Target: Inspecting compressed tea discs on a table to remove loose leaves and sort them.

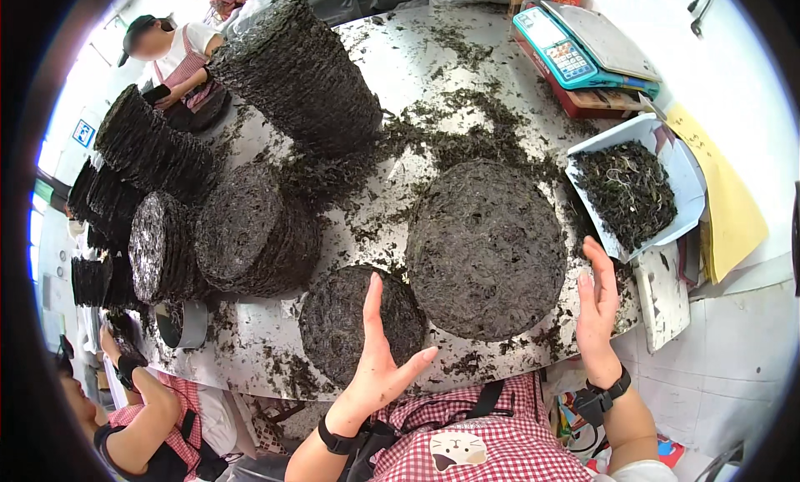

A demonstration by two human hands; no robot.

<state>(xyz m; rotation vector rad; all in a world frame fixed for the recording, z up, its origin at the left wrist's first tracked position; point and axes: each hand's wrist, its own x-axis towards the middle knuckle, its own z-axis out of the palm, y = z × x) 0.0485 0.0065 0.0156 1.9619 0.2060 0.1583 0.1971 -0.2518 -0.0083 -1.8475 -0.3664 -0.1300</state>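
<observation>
Two round stacks of dried dark seaweed sheets lie before me on the metal table. The larger round stack [484,251] is on the right, and a smaller round stack [337,313] sits low and to its left. My left hand [381,363] hovers over the smaller one's near edge, thumb and index finger spread, holding nothing. Beside the larger stack's right edge is my right hand [597,310], fingers raised and apart, with nothing in it. Whether either hand touches a stack I cannot tell. Both wrists wear black straps.
Tall seaweed stacks [300,76] and shorter tilted ones [250,232] crowd the left. Seaweed scraps litter the metal table [387,38]. A pale-blue bin [687,169] of scraps and a digital scale [562,51] stand right. People [144,413] work left and at the far left.
</observation>
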